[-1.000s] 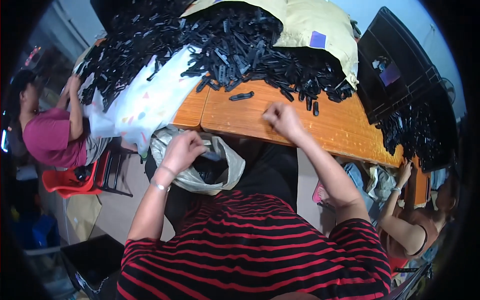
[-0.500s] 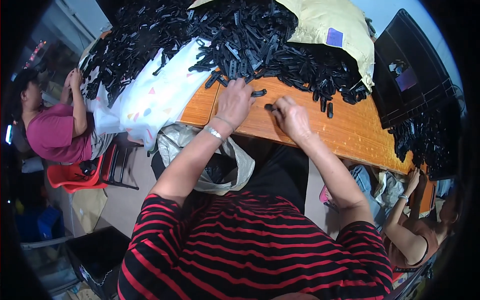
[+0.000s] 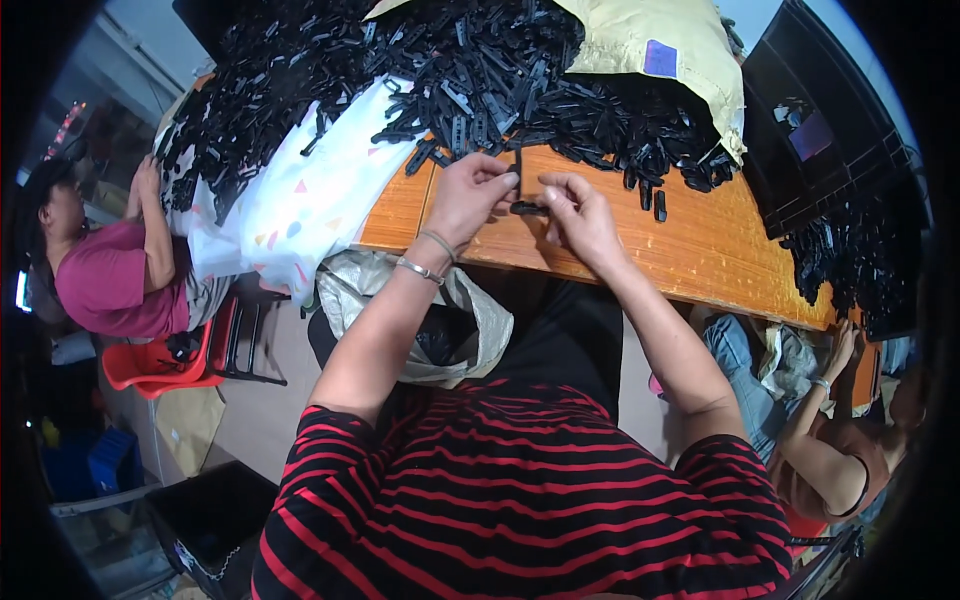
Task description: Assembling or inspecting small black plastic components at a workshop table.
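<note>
Both hands meet over the orange counter [image 3: 700, 250], near its front edge. Left hand [image 3: 470, 195] pinches a thin black strip [image 3: 518, 165] held upright between thumb and fingertips. Right hand [image 3: 580, 215] closes on a short black part [image 3: 526, 208] lying flat just above the counter, its left end touching the strip's lower end. Bracelets sit on the left wrist.

Far side of the counter: big pile of black parts [image 3: 520, 80], spreading left and right. A few loose ones lie right of the hands, one [image 3: 659, 205] just beside the pile edge. A yellow bag [image 3: 660, 45] rests on the pile, far right. White cloth [image 3: 300, 200] with coloured triangles covers the left end of the counter. A grey plastic bag [image 3: 440, 330] hangs below the near edge, under the left forearm.

Person in pink [image 3: 110, 270] sits at far left on a red chair [image 3: 160, 365]. Another person [image 3: 830, 440] sits near right, hand at the counter edge.
</note>
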A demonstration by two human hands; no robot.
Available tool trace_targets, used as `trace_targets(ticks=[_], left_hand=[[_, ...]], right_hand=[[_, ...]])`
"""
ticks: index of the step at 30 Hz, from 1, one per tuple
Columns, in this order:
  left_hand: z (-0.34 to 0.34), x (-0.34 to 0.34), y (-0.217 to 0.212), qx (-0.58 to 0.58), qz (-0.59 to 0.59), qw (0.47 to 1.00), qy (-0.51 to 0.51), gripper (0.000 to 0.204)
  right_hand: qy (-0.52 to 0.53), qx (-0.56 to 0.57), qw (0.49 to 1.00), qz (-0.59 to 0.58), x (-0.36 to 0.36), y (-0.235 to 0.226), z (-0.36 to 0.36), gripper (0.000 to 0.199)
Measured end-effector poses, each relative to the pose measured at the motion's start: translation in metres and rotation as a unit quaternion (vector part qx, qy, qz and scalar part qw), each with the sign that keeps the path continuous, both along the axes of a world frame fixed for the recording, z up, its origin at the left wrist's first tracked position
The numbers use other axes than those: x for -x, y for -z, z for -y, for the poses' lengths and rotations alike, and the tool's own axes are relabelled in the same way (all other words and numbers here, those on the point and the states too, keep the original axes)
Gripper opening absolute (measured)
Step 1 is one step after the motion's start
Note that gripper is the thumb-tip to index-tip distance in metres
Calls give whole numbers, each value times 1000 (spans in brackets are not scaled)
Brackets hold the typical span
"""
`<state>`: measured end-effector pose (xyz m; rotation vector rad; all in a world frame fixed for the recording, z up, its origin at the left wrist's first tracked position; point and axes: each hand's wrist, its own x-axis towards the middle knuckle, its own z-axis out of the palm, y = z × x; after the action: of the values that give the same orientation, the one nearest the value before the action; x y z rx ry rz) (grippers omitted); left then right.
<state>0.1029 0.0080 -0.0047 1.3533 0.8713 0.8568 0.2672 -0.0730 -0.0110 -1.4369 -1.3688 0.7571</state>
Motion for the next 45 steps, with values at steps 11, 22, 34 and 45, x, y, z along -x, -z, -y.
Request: trace_targets(ticks=[11, 22, 34, 45], left_hand=[[2, 0, -4, 91, 45, 991, 83, 25], [-6, -7, 27, -64, -96, 993, 10, 15], [-3, -12, 31, -140, -210, 968, -15, 19], [15, -26, 10, -136, -279, 950, -47, 17]], right_hand=[[-20, 172, 976, -136, -24, -4, -9, 9], [-24, 186, 980, -61, -28, 8, -24, 20], [-20, 251, 968, 17, -24, -10, -28, 25], [-38, 261, 964, 21, -33, -7, -26, 24]])
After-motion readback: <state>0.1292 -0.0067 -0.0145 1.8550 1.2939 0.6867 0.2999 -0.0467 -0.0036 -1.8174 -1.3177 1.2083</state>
